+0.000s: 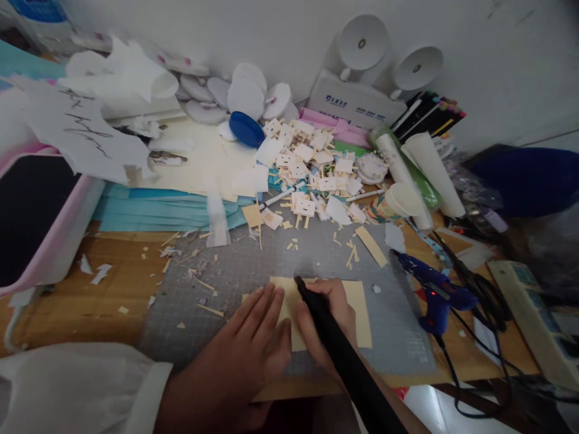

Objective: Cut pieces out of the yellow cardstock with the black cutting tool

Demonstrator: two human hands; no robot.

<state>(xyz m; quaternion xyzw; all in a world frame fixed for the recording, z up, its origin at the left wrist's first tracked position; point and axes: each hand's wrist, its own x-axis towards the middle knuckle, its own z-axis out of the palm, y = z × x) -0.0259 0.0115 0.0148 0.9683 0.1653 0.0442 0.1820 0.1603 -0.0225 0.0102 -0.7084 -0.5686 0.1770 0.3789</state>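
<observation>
A cream sheet of card [357, 313] lies on the grey cutting mat [393, 325] near the front edge of the table. My left hand [246, 355] lies on the left part of the card, its fingers stretched out flat and together. On the card's right part is my right hand [332, 310], with its fingers closed around a long black stick-like tool [332, 337]. The tool's narrow tip rests on or just over the card near its top edge. I cannot make out its exact kind. Cream strips and paper scraps [212, 310] are scattered over the mat.
A pile of small cream card figures [305, 208] sits behind the mat. To the right lie a blue glue gun [436, 289], black-handled scissors [479, 280] and a power strip [534, 319]. Blue sheets [131, 211] and a pink-rimmed white container [67, 241] stand left.
</observation>
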